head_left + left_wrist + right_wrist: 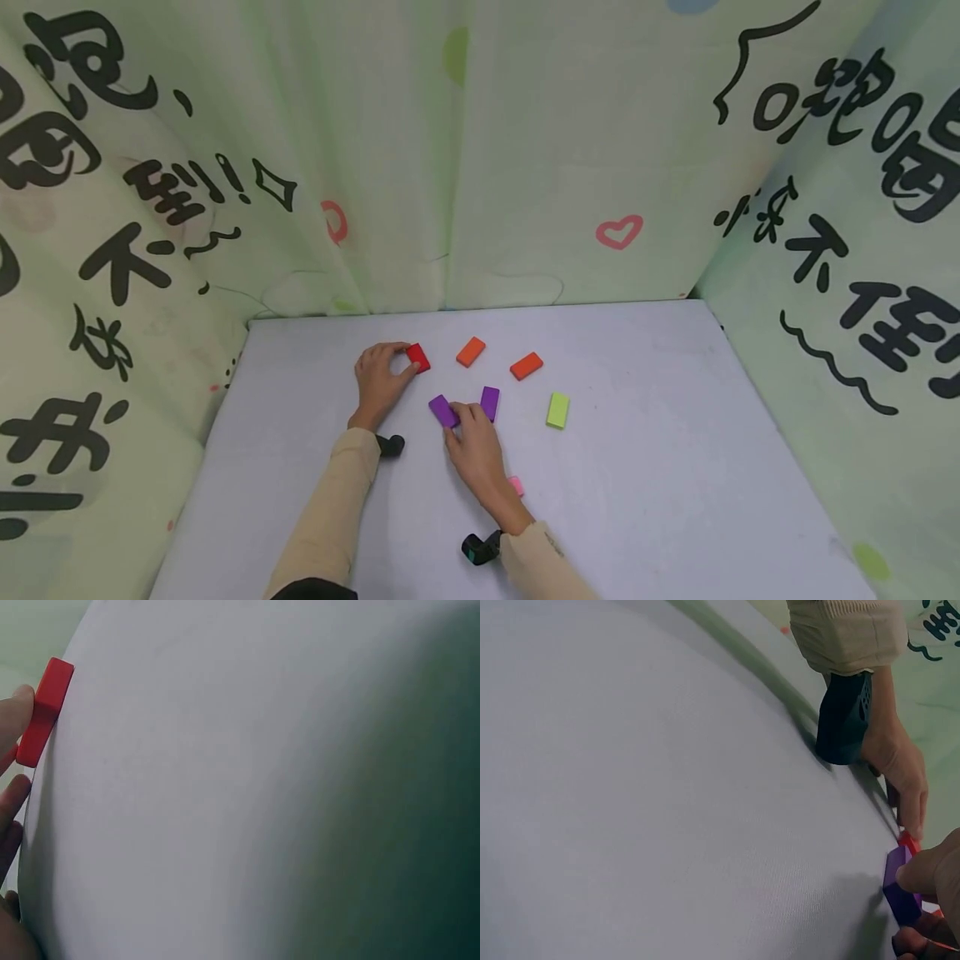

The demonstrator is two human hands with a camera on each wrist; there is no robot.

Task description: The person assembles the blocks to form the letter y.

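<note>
Red block (pixel 417 358) sits left of frame centre, pinched by my left hand (pixel 380 383); my right hand (pixel 474 446) grips a purple block (pixel 443 411) just below. Gathering stage, I judge; lifting each needs firm pinches.

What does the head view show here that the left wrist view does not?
Only the head view shows the right hand pinching a purple block, a second purple block, two orange blocks, a green block and the printed curtains. Only the left wrist view shows the red block close up, on edge against a fingertip. Both show the left hand, that block and the grey table.
</note>
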